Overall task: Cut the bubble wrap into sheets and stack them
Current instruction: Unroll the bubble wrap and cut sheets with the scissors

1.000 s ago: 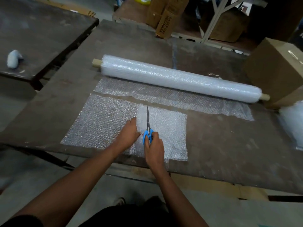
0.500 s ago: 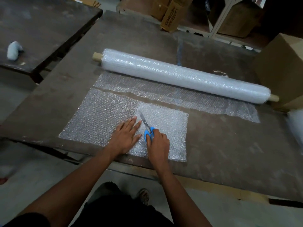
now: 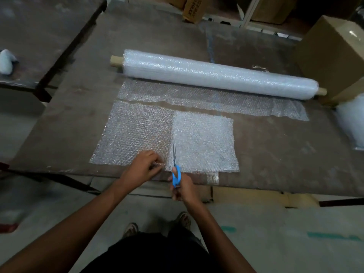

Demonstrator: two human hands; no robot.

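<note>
1. Head view: brown table (image 3: 256,154) fills the frame; its near edge runs just behind both hands, with bare top open to the right of the sheets.
2. Bubble wrap roll (image 3: 216,75) lies across the far half, wooden core ends protruding; its loose end (image 3: 197,99) is spread flat towards the person.
3. Cardboard box (image 3: 332,56) stands closed at the right end of the roll; contents not visible.
4. Cut sheet (image 3: 134,134) lies flat near the front edge, separated from the loose end by a narrow gap.
5. Stack of sheets (image 3: 204,142), whiter, adjoins that sheet's right side.
6. Left hand (image 3: 142,167) pinches the sheet's near edge.
7. Right hand (image 3: 184,190) grips blue-handled scissors (image 3: 175,170), blades pointing away along the stack's left edge.
</note>
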